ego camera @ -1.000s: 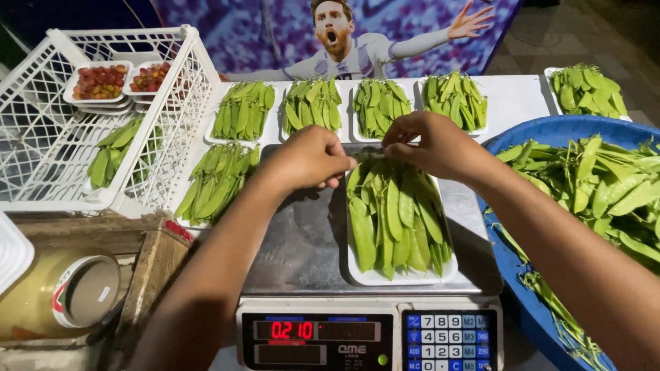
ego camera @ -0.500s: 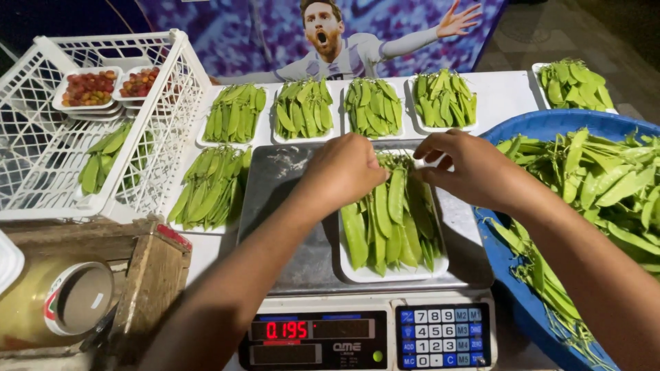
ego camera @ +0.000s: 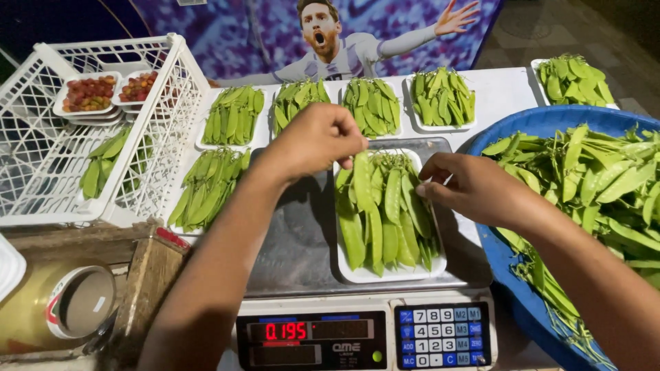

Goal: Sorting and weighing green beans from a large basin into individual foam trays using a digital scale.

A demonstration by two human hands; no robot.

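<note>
A white rectangular foam tray (ego camera: 357, 275) heaped with flat green pea pods (ego camera: 386, 209) sits on the grey steel platform of a digital weighing scale (ego camera: 295, 240), toward the platform's right side. The left hand (ego camera: 316, 141) hovers over the tray's upper left corner, its fingers (ego camera: 354, 141) curled in and pinched on the top end of one long green pod (ego camera: 362, 182), which hangs down onto the heap. The right hand (ego camera: 474, 187) rests at the tray's right edge, palm down, fingers (ego camera: 430, 192) loosely bent and touching the outermost pods; whether they actually grip one cannot be told.

Right of the tray, a large blue plastic tub (ego camera: 522, 295) holds a loose pile of the same pods with stems, and the right forearm crosses its rim. Beyond the tray, on the white counter (ego camera: 502, 96), three more filled foam trays stand in a row, with a fourth further right near the counter's far corner. Left of the scale's platform lie two more filled trays, one behind the other. Further left of the tray, a white plastic lattice crate (ego camera: 41, 172) leans open, holding small trays of red and orange fruit and a few loose pods. Below the tray, the scale's front panel shows a red lit display (ego camera: 285, 332) and a blue keypad (ego camera: 443, 335).
</note>
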